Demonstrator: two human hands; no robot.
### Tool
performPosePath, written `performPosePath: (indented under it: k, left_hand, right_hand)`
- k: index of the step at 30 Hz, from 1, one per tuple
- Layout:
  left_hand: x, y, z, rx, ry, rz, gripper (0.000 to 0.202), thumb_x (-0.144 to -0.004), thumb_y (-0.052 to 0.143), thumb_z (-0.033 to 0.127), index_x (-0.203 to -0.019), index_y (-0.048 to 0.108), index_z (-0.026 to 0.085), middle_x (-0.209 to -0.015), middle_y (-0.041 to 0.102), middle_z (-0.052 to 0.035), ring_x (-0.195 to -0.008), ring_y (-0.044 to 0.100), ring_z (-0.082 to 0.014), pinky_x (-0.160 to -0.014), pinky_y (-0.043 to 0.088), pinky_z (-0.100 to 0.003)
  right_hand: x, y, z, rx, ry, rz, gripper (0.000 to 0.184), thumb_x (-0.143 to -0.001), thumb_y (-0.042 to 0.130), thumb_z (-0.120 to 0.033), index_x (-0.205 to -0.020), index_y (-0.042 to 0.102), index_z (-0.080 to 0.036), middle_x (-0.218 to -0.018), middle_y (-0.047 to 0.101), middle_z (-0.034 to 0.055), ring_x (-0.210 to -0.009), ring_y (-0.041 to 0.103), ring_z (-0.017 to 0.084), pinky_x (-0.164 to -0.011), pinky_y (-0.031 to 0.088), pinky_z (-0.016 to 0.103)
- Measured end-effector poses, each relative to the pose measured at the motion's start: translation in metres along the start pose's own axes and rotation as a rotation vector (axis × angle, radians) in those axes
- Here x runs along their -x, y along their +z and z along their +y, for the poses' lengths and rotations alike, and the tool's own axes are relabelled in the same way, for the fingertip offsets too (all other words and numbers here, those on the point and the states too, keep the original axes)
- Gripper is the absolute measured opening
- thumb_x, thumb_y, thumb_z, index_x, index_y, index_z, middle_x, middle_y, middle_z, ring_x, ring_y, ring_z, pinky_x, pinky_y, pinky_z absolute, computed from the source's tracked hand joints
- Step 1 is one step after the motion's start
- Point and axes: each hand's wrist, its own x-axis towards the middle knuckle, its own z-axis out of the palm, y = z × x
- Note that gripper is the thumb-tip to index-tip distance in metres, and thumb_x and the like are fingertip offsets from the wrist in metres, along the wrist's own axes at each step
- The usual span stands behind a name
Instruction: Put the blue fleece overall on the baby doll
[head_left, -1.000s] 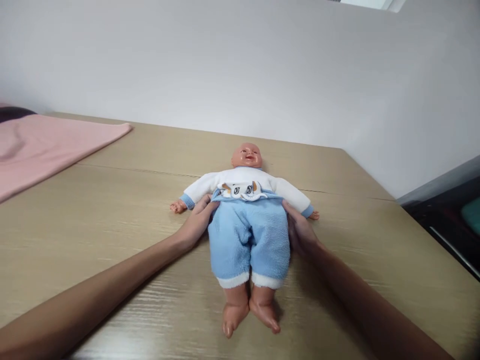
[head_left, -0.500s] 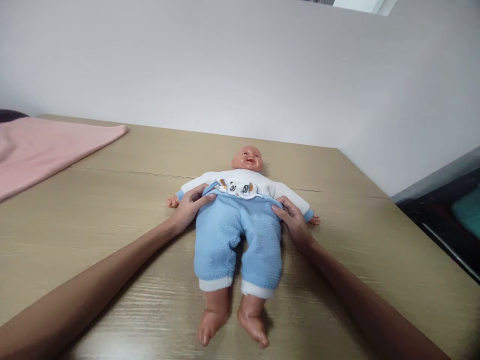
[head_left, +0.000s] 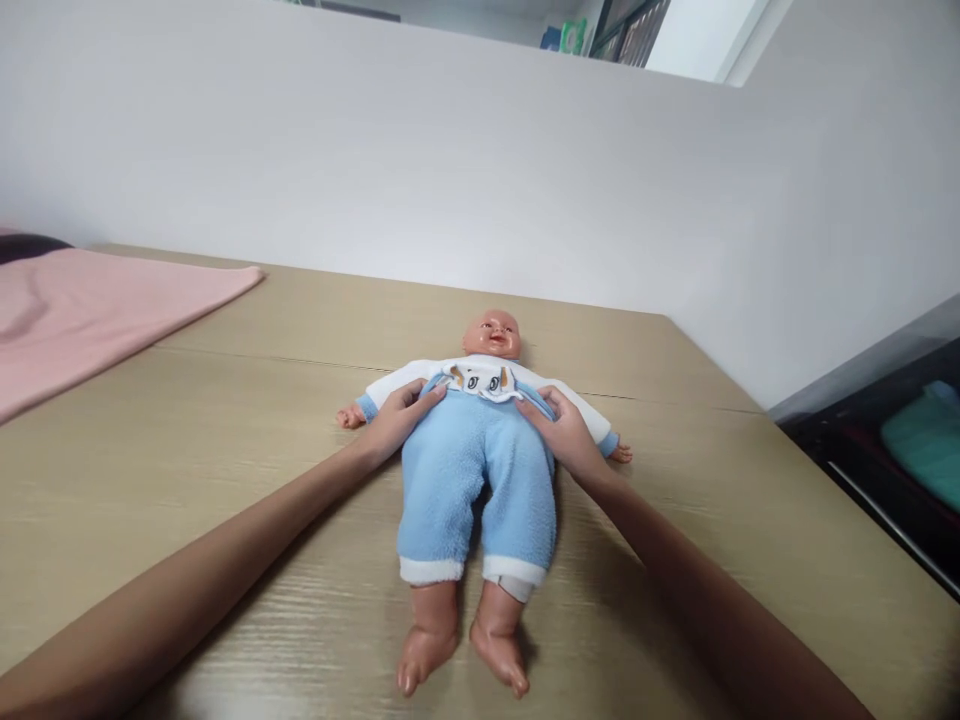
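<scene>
In the middle of the frame, a doll (head_left: 491, 333) is lying face up on the table (head_left: 262, 520), feet (head_left: 427, 655) pointing toward the lower edge. The left hand (head_left: 397, 418) and right hand (head_left: 568, 432) are pinching opposite sides of the waistband (head_left: 484, 402) of its blue trousers (head_left: 442, 480), thumbs on top in a narrow grip. For handling the cloth well, both sides probably ought to be pulling evenly, the fingers keeping clear of the animal-face patch (head_left: 484, 381). The trousers are enclosing the doll's legs. At the right edge, something teal (head_left: 926, 445) is resting in or on a dark object (head_left: 832, 425); whether that is serving as a container, I cannot tell.
</scene>
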Motion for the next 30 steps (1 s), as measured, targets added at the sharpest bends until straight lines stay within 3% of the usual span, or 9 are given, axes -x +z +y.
performPosePath:
  k: [4,6,9,12,16,20,25,30]
  left_hand:
    - [0.011,0.001,-0.009,-0.121,0.065,0.075,0.024,-0.095,0.065,0.046,-0.103,0.072,0.025,-0.117,0.078,-0.0062,-0.121,0.064,-0.0351,-0.113,0.050,-0.044]
    - [0.015,0.003,-0.012,-0.115,0.056,0.099,0.024,-0.094,0.063,0.043,-0.107,0.072,0.026,-0.122,0.078,-0.0070,-0.130,0.062,-0.0370,-0.119,0.048,-0.047]
    - [0.017,0.011,-0.016,-0.004,-0.055,0.199,0.021,-0.090,0.066,0.045,-0.098,0.066,0.026,-0.113,0.076,-0.0063,-0.126,0.062,-0.0360,-0.111,0.053,-0.046]
    - [0.016,0.020,-0.019,0.248,-0.157,0.260,0.029,-0.090,0.072,0.051,-0.097,0.062,0.025,-0.110,0.074,-0.0045,-0.117,0.065,-0.0312,-0.104,0.056,-0.040]
    - [0.012,0.026,-0.018,0.400,-0.162,0.219,0.040,-0.090,0.077,0.056,-0.109,0.064,0.024,-0.117,0.074,-0.0052,-0.114,0.066,-0.0275,-0.100,0.056,-0.036]
    - [0.007,0.019,-0.018,0.347,-0.138,0.159,0.033,-0.090,0.073,0.054,-0.099,0.060,0.025,-0.106,0.071,-0.0031,-0.102,0.065,-0.0263,-0.095,0.055,-0.036]
    - [0.007,0.002,-0.020,-0.004,0.016,0.090,0.013,-0.089,0.059,0.036,-0.088,0.049,0.027,-0.093,0.060,0.0007,-0.095,0.055,-0.0247,-0.095,0.050,-0.037]
    - [0.012,-0.007,-0.019,-0.454,0.181,0.092,0.012,-0.096,0.048,0.037,-0.091,0.052,0.027,-0.096,0.062,-0.0042,-0.100,0.057,-0.0311,-0.099,0.048,-0.046]
  right_hand:
    - [0.022,-0.010,0.022,-0.021,0.065,0.043,0.038,-0.089,0.075,-0.061,-0.080,0.060,-0.027,-0.083,0.061,-0.0002,-0.089,0.057,0.026,-0.092,0.053,0.040]
    - [0.029,-0.010,0.028,-0.062,0.083,0.075,0.035,-0.090,0.074,-0.060,-0.084,0.059,-0.028,-0.087,0.064,0.0010,-0.093,0.060,0.027,-0.095,0.055,0.042]
    - [0.031,-0.003,0.032,-0.145,0.124,0.093,0.037,-0.093,0.068,-0.064,-0.104,0.066,-0.029,-0.100,0.076,0.0049,-0.103,0.070,0.031,-0.101,0.060,0.048]
    - [0.027,0.004,0.030,-0.305,0.189,0.066,0.049,-0.092,0.071,-0.066,-0.124,0.071,-0.029,-0.116,0.083,0.0090,-0.116,0.075,0.035,-0.106,0.063,0.053]
    - [0.022,0.006,0.024,-0.444,0.228,0.025,0.050,-0.087,0.079,-0.063,-0.122,0.076,-0.028,-0.126,0.084,0.0099,-0.126,0.075,0.035,-0.112,0.062,0.052]
    - [0.020,0.000,0.020,-0.413,0.179,-0.040,0.036,-0.087,0.074,-0.053,-0.111,0.077,-0.027,-0.112,0.085,0.0072,-0.116,0.077,0.034,-0.105,0.063,0.050]
    - [0.018,-0.027,0.017,-0.149,0.077,-0.213,0.017,-0.078,0.071,-0.040,-0.090,0.073,-0.028,-0.089,0.077,0.0003,-0.093,0.070,0.029,-0.092,0.061,0.044]
    - [0.017,-0.053,0.013,0.206,-0.088,-0.385,0.014,-0.082,0.080,-0.036,-0.094,0.077,-0.027,-0.099,0.078,0.0013,-0.098,0.067,0.029,-0.104,0.057,0.046]
